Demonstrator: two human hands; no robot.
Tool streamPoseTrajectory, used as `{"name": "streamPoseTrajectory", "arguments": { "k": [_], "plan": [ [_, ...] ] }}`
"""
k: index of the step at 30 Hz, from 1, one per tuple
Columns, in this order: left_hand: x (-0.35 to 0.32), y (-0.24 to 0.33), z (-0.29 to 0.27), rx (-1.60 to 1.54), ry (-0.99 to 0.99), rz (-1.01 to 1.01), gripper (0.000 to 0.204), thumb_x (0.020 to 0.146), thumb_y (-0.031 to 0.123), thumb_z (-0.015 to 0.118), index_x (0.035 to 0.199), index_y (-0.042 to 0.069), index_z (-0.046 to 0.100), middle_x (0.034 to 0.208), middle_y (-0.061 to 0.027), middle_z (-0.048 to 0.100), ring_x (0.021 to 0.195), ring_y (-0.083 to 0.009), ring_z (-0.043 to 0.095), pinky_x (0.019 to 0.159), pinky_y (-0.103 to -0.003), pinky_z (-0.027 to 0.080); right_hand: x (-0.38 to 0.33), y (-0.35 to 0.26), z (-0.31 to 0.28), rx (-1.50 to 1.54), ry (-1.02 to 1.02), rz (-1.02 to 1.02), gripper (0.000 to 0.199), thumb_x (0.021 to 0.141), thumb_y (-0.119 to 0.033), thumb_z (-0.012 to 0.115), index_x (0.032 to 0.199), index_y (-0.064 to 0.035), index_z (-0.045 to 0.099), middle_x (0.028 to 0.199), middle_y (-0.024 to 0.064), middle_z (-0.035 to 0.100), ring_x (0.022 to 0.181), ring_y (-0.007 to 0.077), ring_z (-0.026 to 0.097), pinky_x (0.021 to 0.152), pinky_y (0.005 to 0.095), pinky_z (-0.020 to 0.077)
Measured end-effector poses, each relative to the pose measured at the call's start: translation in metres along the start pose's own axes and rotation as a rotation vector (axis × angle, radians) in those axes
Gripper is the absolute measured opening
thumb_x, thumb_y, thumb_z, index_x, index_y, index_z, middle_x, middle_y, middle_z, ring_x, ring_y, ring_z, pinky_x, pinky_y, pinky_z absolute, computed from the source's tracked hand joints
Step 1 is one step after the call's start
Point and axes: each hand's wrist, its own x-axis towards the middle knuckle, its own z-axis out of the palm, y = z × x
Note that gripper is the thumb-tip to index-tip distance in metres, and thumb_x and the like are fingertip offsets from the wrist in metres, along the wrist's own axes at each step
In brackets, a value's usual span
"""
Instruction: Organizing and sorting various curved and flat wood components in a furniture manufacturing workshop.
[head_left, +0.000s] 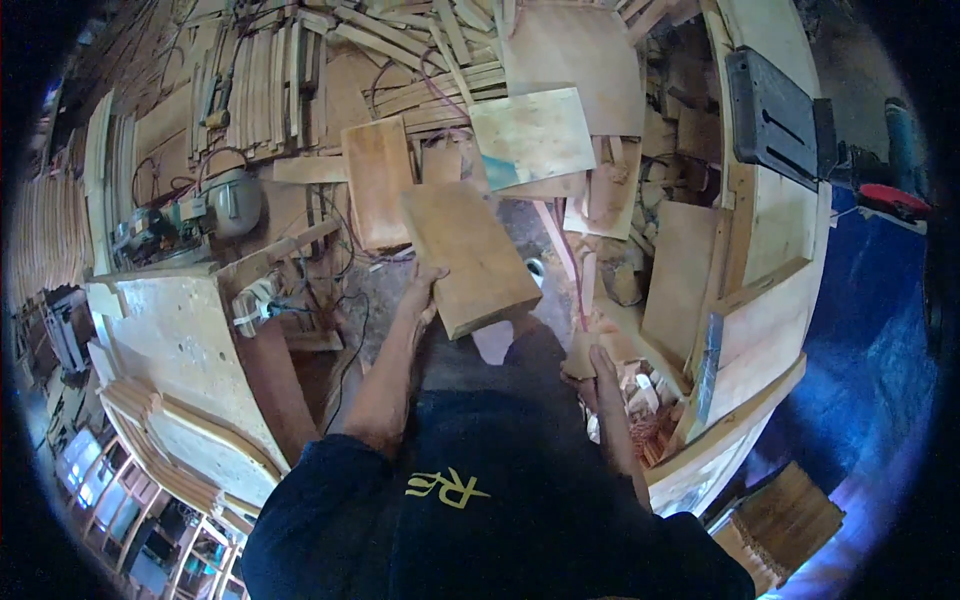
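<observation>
My left hand point(428, 287) is closed on the left edge of a thick wooden board point(470, 255), which it holds up tilted in front of my body. Lower and to the right, my right hand point(599, 372) grips a small tan piece of wood point(579, 354), apart from the board. The fingers under the thick board are partly hidden. Beyond the board, a flat brown plank point(378, 180) leans, and a pale thin panel point(534, 136) with a teal patch lies to its right.
On my left stands a pale workbench point(170, 335) with a rounded grey machine point(236, 203) behind it. A long wooden frame point(757, 330) with a dark metal plate point(775, 115) runs along my right. Stacked wood strips point(265, 90) and loose cables fill the far side.
</observation>
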Motion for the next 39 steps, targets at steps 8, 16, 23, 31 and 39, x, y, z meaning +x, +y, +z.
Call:
{"name": "streamPoseTrajectory", "arguments": {
  "k": [8,16,23,31,39],
  "plan": [
    [0.046,-0.017,0.059,-0.077,0.027,0.205,0.078,0.08,-0.006,0.065,0.147,0.012,0.032,0.134,-0.0146,0.052,0.124,-0.0322,0.052,0.103,-0.047,0.049,0.068,-0.005,-0.012,-0.028,-0.16,0.135,0.046,0.096,-0.017,0.063,0.137,-0.0022,0.047,0.12,0.0111,0.062,0.107,0.0244,0.063,0.092,0.0392,0.0536],
    [0.134,-0.039,0.061,-0.101,-0.031,0.336,0.074,0.078,-0.003,0.068,0.143,0.007,0.035,0.127,-0.0124,0.053,0.118,-0.0284,0.054,0.104,-0.043,0.047,0.189,0.005,-0.023,0.213,-0.276,0.037,0.046,0.097,-0.031,0.062,0.129,0.0001,0.051,0.114,0.0166,0.064,0.103,0.0303,0.064,0.09,0.0448,0.0555],
    [0.229,-0.078,0.042,-0.114,-0.022,0.286,0.082,0.076,-0.005,0.068,0.147,0.006,0.029,0.13,-0.0129,0.051,0.121,-0.0246,0.052,0.103,-0.04,0.048,0.308,-0.001,-0.03,0.343,-0.109,-0.103,0.049,0.098,-0.048,0.054,0.128,-0.0095,0.054,0.12,0.0165,0.062,0.104,0.0308,0.062,0.082,0.0462,0.0548],
    [0.294,-0.095,0.032,-0.107,-0.272,0.341,0.088,0.073,-0.008,0.069,0.149,0.014,0.029,0.129,-0.0153,0.054,0.117,-0.0282,0.057,0.101,-0.042,0.05,0.431,-0.002,-0.005,0.503,-0.079,-0.117,0.058,0.095,-0.053,0.057,0.134,-0.0101,0.048,0.127,0.0168,0.053,0.117,0.0321,0.051,0.089,0.0524,0.0532],
    [0.379,-0.126,0.049,-0.081,-0.25,0.53,0.105,0.076,-0.004,0.072,0.157,0.006,0.006,0.151,-0.0182,0.035,0.128,-0.0285,0.05,0.097,-0.038,0.052,0.512,-0.015,0.0,0.184,0.002,-0.486,0.06,0.096,-0.052,0.055,0.14,-0.0134,0.046,0.13,0.012,0.055,0.117,0.0351,0.053,0.095,0.0629,0.0463]
  ]
}}
